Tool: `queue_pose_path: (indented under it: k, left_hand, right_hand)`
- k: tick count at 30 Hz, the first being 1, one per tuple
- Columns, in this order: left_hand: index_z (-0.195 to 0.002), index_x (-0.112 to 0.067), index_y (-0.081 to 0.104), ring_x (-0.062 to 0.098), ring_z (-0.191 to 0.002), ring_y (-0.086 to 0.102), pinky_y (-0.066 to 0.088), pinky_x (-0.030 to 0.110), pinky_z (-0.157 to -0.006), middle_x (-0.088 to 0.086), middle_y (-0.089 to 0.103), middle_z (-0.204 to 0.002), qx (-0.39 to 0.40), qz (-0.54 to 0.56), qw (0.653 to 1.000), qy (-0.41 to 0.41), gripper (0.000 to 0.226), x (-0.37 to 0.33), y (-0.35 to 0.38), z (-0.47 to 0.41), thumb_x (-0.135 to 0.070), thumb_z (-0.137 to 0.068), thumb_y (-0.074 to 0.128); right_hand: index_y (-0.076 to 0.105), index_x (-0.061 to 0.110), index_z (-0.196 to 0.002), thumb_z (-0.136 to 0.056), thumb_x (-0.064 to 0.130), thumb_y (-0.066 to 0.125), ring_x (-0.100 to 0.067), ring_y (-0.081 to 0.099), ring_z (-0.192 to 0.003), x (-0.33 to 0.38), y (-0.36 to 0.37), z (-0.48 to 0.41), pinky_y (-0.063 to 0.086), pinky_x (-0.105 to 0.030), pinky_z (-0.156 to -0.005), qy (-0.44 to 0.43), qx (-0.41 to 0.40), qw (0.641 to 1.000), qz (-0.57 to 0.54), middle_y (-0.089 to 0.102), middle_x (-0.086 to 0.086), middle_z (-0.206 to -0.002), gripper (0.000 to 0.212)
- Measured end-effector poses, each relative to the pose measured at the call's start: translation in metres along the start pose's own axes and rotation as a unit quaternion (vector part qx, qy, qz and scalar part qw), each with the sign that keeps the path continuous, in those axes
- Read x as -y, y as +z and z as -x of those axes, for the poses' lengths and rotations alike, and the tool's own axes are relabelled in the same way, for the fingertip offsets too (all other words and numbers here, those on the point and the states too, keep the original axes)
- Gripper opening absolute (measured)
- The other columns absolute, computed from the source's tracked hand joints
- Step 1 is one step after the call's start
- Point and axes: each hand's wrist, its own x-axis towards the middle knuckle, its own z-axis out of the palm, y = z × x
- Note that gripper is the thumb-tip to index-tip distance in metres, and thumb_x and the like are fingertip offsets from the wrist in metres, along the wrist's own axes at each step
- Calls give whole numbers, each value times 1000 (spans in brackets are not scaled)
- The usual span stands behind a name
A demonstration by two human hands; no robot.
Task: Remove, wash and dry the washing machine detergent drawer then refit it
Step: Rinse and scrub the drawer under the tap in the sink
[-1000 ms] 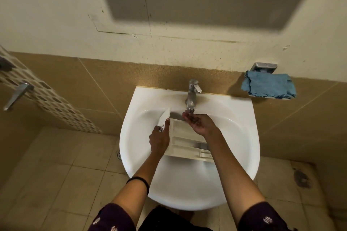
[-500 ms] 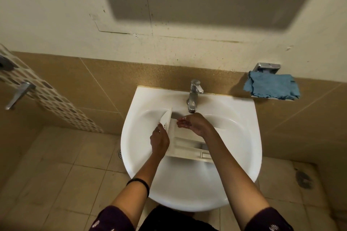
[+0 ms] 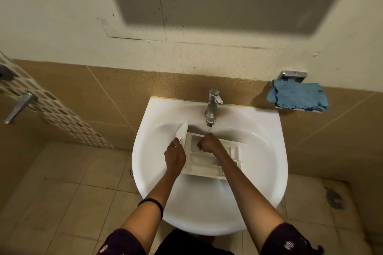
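Left hand [image 3: 175, 155]: centre of the frame, thumb and fingers wrapped round the left end of the detergent drawer [image 3: 207, 164], at its front panel [image 3: 182, 131].
Right hand [image 3: 208, 143]: just right of the left one, fingers curled into a fist with nothing seen inside it, knuckles down in the drawer's upper-left compartment (directly under the water).
Drawer position: white, open side up, lying across the bowl of the sink [image 3: 145, 130] at mid-frame, with the front panel tilted up at the left end.
Tap [image 3: 212, 105]: chrome, at the sink's top edge, with a thin stream [image 3: 209, 129] falling onto the right hand.
Blue cloth [image 3: 298, 97]: crumpled on a wall holder at the right of the frame, well apart from the drawer.
Wristband [image 3: 152, 206]: black, on the left forearm, lower centre.
Lever handle [image 3: 19, 105]: metal, on the far left wall.
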Motion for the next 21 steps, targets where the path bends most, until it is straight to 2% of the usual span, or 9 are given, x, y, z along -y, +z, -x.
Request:
queue_pose_path:
  k: [1,3,8,11,13,16,19,21]
  left_hand:
    - [-133,-4,47,35,-125,44,32,38,-104,20,50,-134,0,-2,1000,1,52,0,0,0,-33,-102,18]
    - [-133,-4,47,35,-124,44,32,38,-104,20,50,-134,0,-4,1000,1,52,-1,0,-1,-33,-102,18]
    - [-133,-5,47,35,-123,47,34,40,-106,18,51,-134,5,7,1000,-13,52,1,2,-3,-36,-102,18]
    - [-133,-5,48,35,-123,46,33,40,-106,18,51,-134,5,6,1000,-8,52,1,2,-2,-35,-102,18]
    - [-133,-5,48,35,-124,46,32,39,-106,18,51,-134,4,7,1000,-1,52,2,1,-1,-34,-102,18]
    - [-132,-5,48,35,-123,46,32,40,-106,18,51,-134,2,7,1000,4,52,1,1,-1,-34,-102,19]
    - [-131,-5,49,35,-123,46,33,41,-106,18,51,-133,5,9,1000,-6,52,1,1,-2,-36,-102,19]
    - [-131,-5,49,36,-123,46,33,41,-106,19,51,-133,7,8,1000,-7,53,1,0,-2,-37,-102,19]
  right_hand:
    - [62,-3,-114,-91,10,48,-34,59,-109,0,6,1,46,-33,-88,-29,-8,998,56,63,-20,-116,30]
    - [63,1,-114,-91,11,48,-32,58,-109,-1,20,7,45,-31,-86,-68,-22,993,91,63,-18,-117,29]
    - [60,11,-123,-94,18,49,-27,54,-116,-14,37,19,42,-31,-94,-46,-65,993,83,57,-11,-127,32]
    - [60,5,-120,-94,9,46,-28,52,-118,-8,31,22,43,-33,-95,-52,-112,981,151,56,-14,-127,29]
    - [58,6,-122,-94,5,44,-28,51,-119,-5,30,24,42,-34,-96,-77,-142,974,156,55,-13,-128,31]
    - [55,10,-126,-96,13,42,-27,51,-120,-8,37,23,41,-34,-98,-83,-122,982,116,54,-11,-130,33]
    - [57,7,-123,-99,26,41,-29,52,-118,-13,40,26,41,-34,-96,-50,-102,983,142,56,-13,-128,34]
    - [58,5,-122,-98,19,42,-30,52,-118,-12,35,26,42,-34,-95,-40,-120,979,161,57,-14,-126,31]
